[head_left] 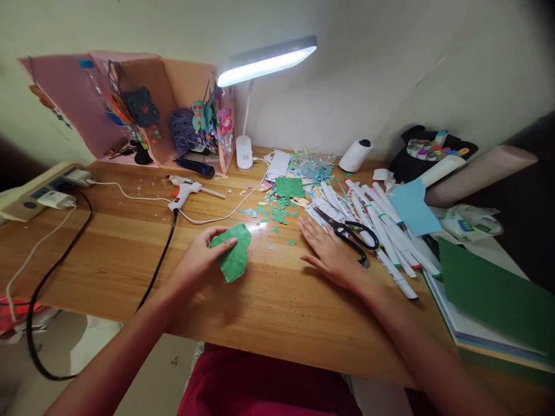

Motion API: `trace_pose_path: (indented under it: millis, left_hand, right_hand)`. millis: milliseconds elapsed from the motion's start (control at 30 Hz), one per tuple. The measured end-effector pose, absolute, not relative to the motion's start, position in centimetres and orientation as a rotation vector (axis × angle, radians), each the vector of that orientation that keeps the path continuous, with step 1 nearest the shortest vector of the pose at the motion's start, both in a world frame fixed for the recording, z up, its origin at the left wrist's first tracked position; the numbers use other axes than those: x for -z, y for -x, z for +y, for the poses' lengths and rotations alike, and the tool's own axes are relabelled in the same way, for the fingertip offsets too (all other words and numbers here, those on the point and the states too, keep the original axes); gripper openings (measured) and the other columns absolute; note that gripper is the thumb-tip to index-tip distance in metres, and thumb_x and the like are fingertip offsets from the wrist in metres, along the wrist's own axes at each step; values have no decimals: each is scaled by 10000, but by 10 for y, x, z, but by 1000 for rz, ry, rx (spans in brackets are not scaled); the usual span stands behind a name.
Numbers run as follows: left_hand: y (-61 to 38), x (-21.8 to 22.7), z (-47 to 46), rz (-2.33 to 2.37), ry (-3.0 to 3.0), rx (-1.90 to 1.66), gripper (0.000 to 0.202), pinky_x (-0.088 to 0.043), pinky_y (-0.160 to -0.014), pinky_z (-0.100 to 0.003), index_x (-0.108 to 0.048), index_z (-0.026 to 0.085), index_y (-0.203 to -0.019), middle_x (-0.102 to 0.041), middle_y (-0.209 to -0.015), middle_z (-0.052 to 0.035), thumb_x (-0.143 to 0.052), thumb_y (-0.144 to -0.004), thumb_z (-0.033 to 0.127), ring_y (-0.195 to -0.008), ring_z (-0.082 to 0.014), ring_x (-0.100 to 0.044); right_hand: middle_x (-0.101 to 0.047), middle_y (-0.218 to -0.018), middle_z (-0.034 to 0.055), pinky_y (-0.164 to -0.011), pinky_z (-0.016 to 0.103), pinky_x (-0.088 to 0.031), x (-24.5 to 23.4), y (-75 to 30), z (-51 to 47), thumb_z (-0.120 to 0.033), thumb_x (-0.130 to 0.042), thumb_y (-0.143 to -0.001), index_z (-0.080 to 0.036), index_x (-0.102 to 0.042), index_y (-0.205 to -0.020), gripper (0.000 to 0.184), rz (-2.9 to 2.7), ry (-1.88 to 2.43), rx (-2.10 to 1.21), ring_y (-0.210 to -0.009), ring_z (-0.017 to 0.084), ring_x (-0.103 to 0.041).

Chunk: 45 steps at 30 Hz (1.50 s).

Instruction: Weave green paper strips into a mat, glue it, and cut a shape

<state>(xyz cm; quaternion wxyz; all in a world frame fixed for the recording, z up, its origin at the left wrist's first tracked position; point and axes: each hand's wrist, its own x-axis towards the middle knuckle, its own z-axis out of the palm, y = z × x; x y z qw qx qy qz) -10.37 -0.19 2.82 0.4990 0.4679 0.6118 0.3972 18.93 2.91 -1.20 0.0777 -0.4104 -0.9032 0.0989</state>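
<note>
My left hand (pixel 208 251) pinches a green paper cutout (pixel 235 254) with a wavy edge, thumb on top, held just over the wooden table (pixel 260 318). To the right, my right hand (pixel 326 254) lies flat on the tabletop with its fingers stretched out, holding nothing. Right beside its fingers rest black-handled scissors (pixel 347 228), their blades over a white paper with drawn outlines (pixel 323 212). Beyond both hands, small green paper scraps (pixel 280 211) are scattered in front of a larger green piece (pixel 290 186).
A white glue gun (pixel 184 190) with its black cord lies at the left. Several white markers (pixel 385 231) spread out at the right, near stacked coloured paper (pixel 494 300). A lit desk lamp (pixel 245 153) stands behind, beside a pink cardboard display (pixel 65 104). A power strip (pixel 30 196) sits far left.
</note>
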Motion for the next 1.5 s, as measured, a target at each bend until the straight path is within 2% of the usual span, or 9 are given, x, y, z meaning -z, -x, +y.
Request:
trace_pose_path:
  millis: [167, 300, 433, 600, 733, 900, 1067, 1200, 1500]
  left_hand:
    - [89, -9, -18, 1416, -864, -1040, 567, -480, -752, -324, -597, 116, -996, -652, -1019, -113, -735, -550, 439, -922, -254, -607]
    - [75, -3, -18, 1362, -845, -1048, 571, -471, -774, -331, -545, 124, -1061, -619, -1080, -119, -706, -585, 394, -966, -253, -585]
    - [67, 4, -14, 1328, -919, -1150, 513, -433, -874, -357, -534, 140, -1051, -599, -1108, -115, -684, -609, 353, -1049, -258, -547]
    - [66, 7, -13, 1302, -943, -1177, 510, -408, -921, -378, -527, 140, -1061, -590, -1130, -122, -679, -617, 339, -1086, -266, -535]
    - [75, 0, -12, 1306, -881, -1210, 542, -411, -932, -384, -508, 134, -1069, -573, -1183, -138, -696, -601, 335, -1124, -275, -522]
    - [92, -9, -7, 1346, -842, -1255, 578, -429, -913, -386, -509, 116, -1061, -602, -1130, -139, -725, -570, 333, -1085, -278, -552]
    - [95, -8, -6, 1332, -857, -1264, 548, -437, -896, -371, -520, 138, -1058, -607, -1122, -113, -723, -587, 333, -1071, -264, -558]
    - [81, 1, -9, 1315, -844, -1215, 536, -448, -865, -366, -512, 147, -1043, -608, -1099, -109, -720, -582, 324, -1043, -259, -564]
    - [52, 21, 0, 1309, -1056, -1159, 425, -431, -922, -379, -498, 157, -1082, -571, -1147, -117, -632, -690, 253, -1093, -247, -540]
  right_hand:
    - [-217, -1513, 7, -1127, 527, -119, 13, -177, 24, -511, -280, -935, -301, -15, -1459, 623, -2991, 773, -433, -1391, 204, -181]
    - [-181, -1515, 86, -1101, 573, -156, 13, -172, 24, -522, -294, -926, -222, 7, -1462, 684, -2820, 1130, -260, -1391, 257, -163]
    - [-229, -1508, -22, -1126, 514, -158, 11, -172, 24, -462, -278, -953, -312, -80, -1455, 560, -2991, 789, -388, -1396, 195, -156]
    - [-243, -1502, 83, -1103, 556, -175, 15, -168, 23, -475, -323, -936, -214, -85, -1467, 638, -2721, 1241, -155, -1392, 260, -162]
    - [-262, -1500, 12, -1125, 496, -177, 15, -162, 18, -482, -305, -941, -286, -104, -1458, 589, -2960, 751, -336, -1387, 197, -199]
    - [-261, -1495, 86, -1105, 553, -169, 11, -161, 20, -498, -290, -935, -201, -144, -1464, 623, -2709, 1298, -113, -1391, 264, -166]
    - [-262, -1498, -3, -1132, 490, -146, 13, -165, 22, -491, -267, -945, -299, -62, -1460, 586, -2978, 808, -348, -1390, 190, -186]
    - [-245, -1502, 66, -1101, 551, -179, 13, -180, 29, -534, -296, -919, -265, -24, -1464, 665, -2769, 1273, -202, -1383, 259, -193]
    - [-148, -1531, 21, -1107, 543, -174, 11, -193, 26, -554, -318, -909, -301, -4, -1459, 682, -2876, 1141, -449, -1400, 252, -111]
